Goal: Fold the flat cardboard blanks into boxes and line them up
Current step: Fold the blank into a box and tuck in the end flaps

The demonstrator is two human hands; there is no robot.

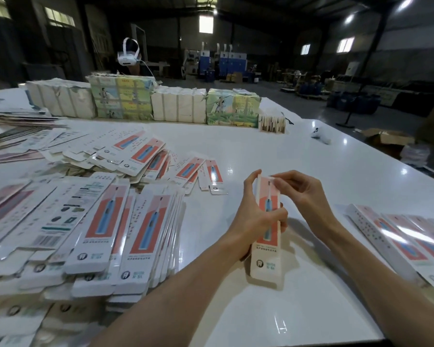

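Note:
A long narrow carton (267, 256) printed with a blue toothbrush on a red panel stands tilted above the white table (298, 156). My left hand (254, 216) grips it round the middle, thumb up along its left edge. My right hand (298, 189) pinches the flap at its top end. Flat blanks (115, 226) of the same print lie stacked at the left, and more are spread loosely (145, 156) behind them. A row of folded boxes (411, 236) lies side by side at the right edge.
Wrapped bundles of printed cartons (145, 101) form a wall along the table's far side. A small white object (321, 137) lies at the far right. A person wearing a white headset (128, 56) sits behind the bundles. Open cardboard boxes (386, 139) stand on the floor at the right.

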